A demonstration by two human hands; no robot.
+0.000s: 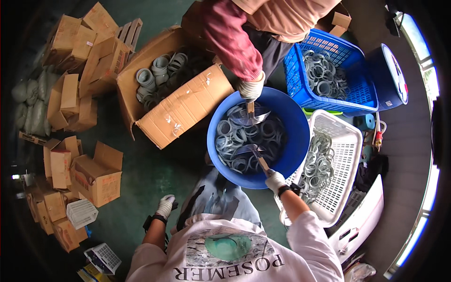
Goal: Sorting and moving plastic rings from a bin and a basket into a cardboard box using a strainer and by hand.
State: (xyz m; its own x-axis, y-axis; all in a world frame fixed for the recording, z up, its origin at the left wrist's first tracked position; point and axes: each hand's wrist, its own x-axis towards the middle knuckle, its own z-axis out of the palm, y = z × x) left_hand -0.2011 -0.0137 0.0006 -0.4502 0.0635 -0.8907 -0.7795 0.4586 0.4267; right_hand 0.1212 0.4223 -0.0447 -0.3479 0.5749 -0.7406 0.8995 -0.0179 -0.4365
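A white-gloved fist, my right hand (275, 181), grips the wooden handle of a short tool (261, 160) with a broad metal blade at its end. The blade reaches over grey rings (239, 163) inside a round blue tub (217, 162). My left hand (166, 206), also gloved, hangs low beside my leg; its fingers look curled, and I see nothing in them. Opposite me, a co-worker's gloved hand (251, 88) holds a similar wooden-handled tool (251, 113) over the far part of the same tub.
A white slotted basket (348, 188) of grey rings stands right of the tub. Behind it is a blue crate (293, 87) with more rings, beside a blue drum (392, 77). A large carton (183, 105) holds grey ring parts on the left. Several cartons (101, 183) line the far left.
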